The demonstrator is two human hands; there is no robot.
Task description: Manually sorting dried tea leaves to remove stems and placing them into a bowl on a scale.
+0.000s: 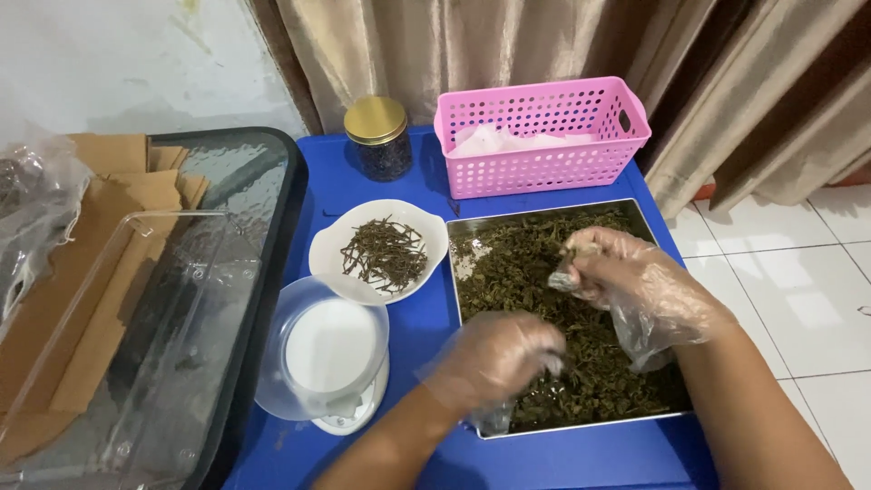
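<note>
Closest in, both forearms come up from the bottom edge, elbows cut off, each hand in a loose clear plastic glove. The left hand [497, 358] is down on the dried green leaves [581, 308], fingers curled under and buried at the tips, so whether its grip has closed on anything I cannot tell; the crumpled glove blurs it further. The leaves fill the shallow steel tray [662, 419] on the blue worktop [426, 318]. Just beyond, the right hand [626, 272] hovers over the middle of the tray, its grip pinching a small greyish clump [562, 279] between thumb and fingertips; what that clump is, hard to make out. Left of the tray sits a white kitchen scale [349, 413] with a clear round bowl [322, 349] on it, the display hidden beneath. Next up, a white dish [327, 249] holding thin dark stems [386, 254]. Far left, a clear plastic box [136, 363] over brown paper pieces [109, 195] on a glass-topped table [245, 172], cropped at the frame. At the back, a gold-lidded jar [376, 136] with dark contents, and a pink perforated basket [544, 136] with something white inside, mostly hidden.
</note>
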